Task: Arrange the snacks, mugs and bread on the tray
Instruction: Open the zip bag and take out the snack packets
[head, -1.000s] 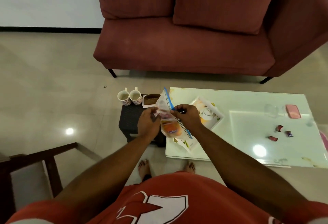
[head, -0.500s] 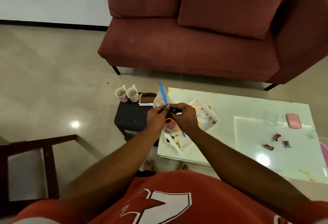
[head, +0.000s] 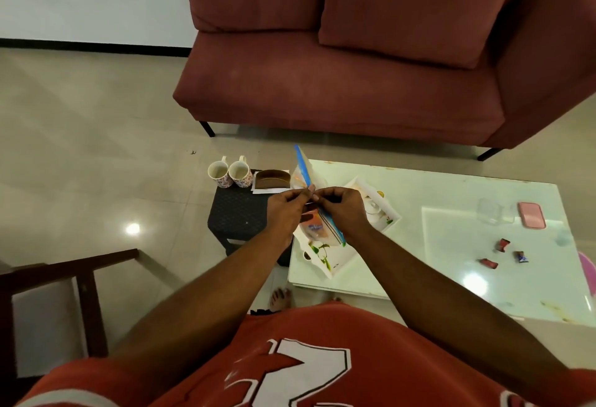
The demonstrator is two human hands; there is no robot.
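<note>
View: head camera.
Zip bag point(head: 314, 229): blue seal strip, above the tray point(head: 325, 261)'s left end; orange packet inside, print unreadable.
Left hand point(head: 285, 210): grip pinching the bag's top.
Right hand point(head: 343, 210): grip pinching the same edge.
Mugs point(head: 229, 174): two, on stool point(head: 238, 213) left of tray.
Sweets point(head: 503, 244): three, on desk point(head: 451, 277) right of tray.

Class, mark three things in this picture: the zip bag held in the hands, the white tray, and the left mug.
zip bag point(head: 302, 163), head view, on its blue zip strip.
white tray point(head: 338, 260), head view, on its bare near end.
left mug point(head: 218, 170), head view, on its open mouth.
</note>
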